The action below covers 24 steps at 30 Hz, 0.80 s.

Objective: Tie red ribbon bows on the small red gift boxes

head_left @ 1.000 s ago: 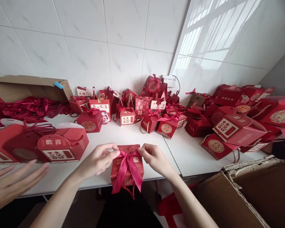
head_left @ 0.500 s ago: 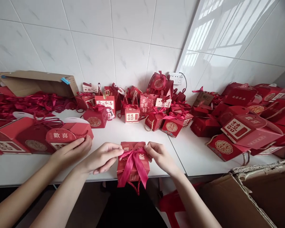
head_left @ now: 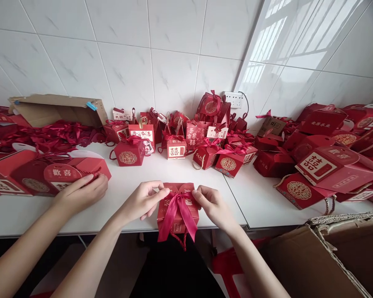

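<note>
Gift box (head_left: 178, 219), red with gold lettering, sits at the front edge of the white table (head_left: 124, 182), its face toward us. A pink-red satin ribbon bow (head_left: 179, 198) is knotted near its top; two tails hang down the front, and a twisted cord (head_left: 184, 244) drops below. Our left hand (head_left: 146, 200) pinches the bow's left side between thumb and index finger. Our right hand (head_left: 214, 205) pinches its right side in the same way.

Over the last second, the box has kept its place on the table and both pinches have held. We judge the bow to be under adjustment, with no clear gain in this interval. The change is to our left: a co-worker's hand (head_left: 86, 191), previously apart, now rests at a handled red box (head_left: 60, 171). We cannot tell whether its fingers grip the cord there. This appears not to affect our unit.

Behind, bow-tied boxes stand before the power strip (head_left: 233, 99). A ribbon heap (head_left: 59, 135) lies far left; an open cardboard carton (head_left: 298, 256) stands near right.
</note>
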Each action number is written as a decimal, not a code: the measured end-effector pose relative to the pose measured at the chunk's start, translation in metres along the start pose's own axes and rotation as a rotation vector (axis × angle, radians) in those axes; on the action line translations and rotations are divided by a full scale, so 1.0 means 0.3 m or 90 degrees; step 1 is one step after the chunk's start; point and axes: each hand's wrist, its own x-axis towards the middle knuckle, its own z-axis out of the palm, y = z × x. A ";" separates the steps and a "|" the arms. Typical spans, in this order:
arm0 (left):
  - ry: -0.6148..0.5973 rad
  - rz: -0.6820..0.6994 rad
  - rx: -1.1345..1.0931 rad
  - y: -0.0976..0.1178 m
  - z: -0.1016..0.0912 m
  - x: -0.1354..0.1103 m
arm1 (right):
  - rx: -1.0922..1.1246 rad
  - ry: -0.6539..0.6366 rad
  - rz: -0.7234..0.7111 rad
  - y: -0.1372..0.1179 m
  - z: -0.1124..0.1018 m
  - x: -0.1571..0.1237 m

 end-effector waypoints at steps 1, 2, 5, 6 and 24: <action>0.005 -0.002 -0.002 0.000 0.002 -0.002 | 0.004 0.001 -0.002 0.002 0.002 -0.002; 0.008 -0.004 -0.006 0.001 0.003 -0.003 | 0.009 0.001 -0.003 0.004 0.003 -0.003; -0.010 -0.012 -0.023 -0.002 0.004 -0.009 | 0.025 -0.001 -0.003 0.010 0.005 -0.002; -0.023 -0.015 -0.028 -0.004 0.003 -0.010 | 0.028 -0.003 -0.004 0.012 0.005 -0.001; -0.042 -0.021 0.004 0.031 -0.011 -0.010 | 0.028 -0.007 0.005 0.005 -0.001 0.000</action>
